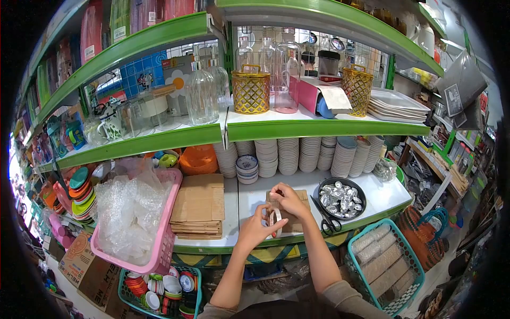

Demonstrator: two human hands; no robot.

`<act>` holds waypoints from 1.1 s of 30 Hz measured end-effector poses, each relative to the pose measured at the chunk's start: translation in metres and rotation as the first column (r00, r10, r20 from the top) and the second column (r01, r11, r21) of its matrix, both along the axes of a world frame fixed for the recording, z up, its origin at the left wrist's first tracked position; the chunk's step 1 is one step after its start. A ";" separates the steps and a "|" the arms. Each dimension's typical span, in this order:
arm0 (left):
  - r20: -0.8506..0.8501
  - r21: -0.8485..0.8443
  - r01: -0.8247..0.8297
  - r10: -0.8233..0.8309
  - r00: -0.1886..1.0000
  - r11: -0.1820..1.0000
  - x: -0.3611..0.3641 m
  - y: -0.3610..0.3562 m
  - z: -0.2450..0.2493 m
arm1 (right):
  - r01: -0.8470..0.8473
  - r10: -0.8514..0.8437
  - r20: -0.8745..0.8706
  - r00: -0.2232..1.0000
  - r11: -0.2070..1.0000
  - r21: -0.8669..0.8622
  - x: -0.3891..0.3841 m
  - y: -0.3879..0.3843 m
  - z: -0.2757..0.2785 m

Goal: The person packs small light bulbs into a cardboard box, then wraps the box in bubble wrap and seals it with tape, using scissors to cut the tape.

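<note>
At the middle of the white lower shelf, my left hand (258,227) holds a roll of tape (274,219) upright between its fingers. My right hand (288,200) is just above and to the right of the roll, its fingers pinched together by the roll's upper edge; whatever they pinch is too small to make out. Beneath my hands lies a piece of brown cardboard (302,198). Black-handled scissors (330,225) rest to the right, beside a round black tray (359,212) of silvery wrapped pieces. A stack of flat cardboard (199,204) lies to the left.
A pink basket (164,234) of bubble wrap stands at the left. Stacked white bowls (288,156) line the back. Below the shelf edge are a teal basket (419,266) at the right and another (197,292) at the left. A green-edged shelf (329,129) hangs above.
</note>
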State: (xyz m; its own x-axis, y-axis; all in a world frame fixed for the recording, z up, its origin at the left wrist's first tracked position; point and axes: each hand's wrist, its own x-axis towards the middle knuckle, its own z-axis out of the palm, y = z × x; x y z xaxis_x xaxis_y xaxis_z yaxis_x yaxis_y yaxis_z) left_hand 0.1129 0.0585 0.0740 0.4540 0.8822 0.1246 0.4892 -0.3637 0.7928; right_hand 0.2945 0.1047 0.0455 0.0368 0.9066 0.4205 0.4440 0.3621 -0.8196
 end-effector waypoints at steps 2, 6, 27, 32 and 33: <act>0.021 -0.015 -0.028 0.028 0.999 1.000 0.001 0.001 -0.004 | -0.018 0.014 -0.077 0.997 0.998 -0.052 0.001 0.005 -0.003; -0.028 0.139 -0.082 0.087 0.996 0.987 -0.001 -0.012 0.004 | -0.064 0.040 -0.198 0.979 0.991 -0.119 0.003 0.006 -0.003; 0.644 -0.127 0.140 -0.026 0.765 0.982 0.005 -0.024 -0.011 | 0.057 -0.058 0.045 0.997 0.998 0.025 0.005 0.017 -0.012; 0.662 -0.115 0.102 0.000 0.749 0.988 0.007 -0.027 -0.012 | 0.066 -0.067 0.058 0.996 0.998 0.024 0.003 0.012 -0.005; 0.684 -0.121 0.091 0.017 0.729 0.988 0.008 -0.027 -0.012 | 0.065 -0.066 0.058 0.996 0.998 0.020 0.003 0.012 -0.005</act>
State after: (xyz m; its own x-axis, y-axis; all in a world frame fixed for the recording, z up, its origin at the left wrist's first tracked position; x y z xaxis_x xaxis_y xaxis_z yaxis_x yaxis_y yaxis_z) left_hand 0.1207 0.0313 0.0617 0.3265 0.8986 0.2931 -0.2145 -0.2316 0.9489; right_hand 0.2979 0.1165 0.0401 0.0708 0.8953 0.4397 0.5145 0.3449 -0.7851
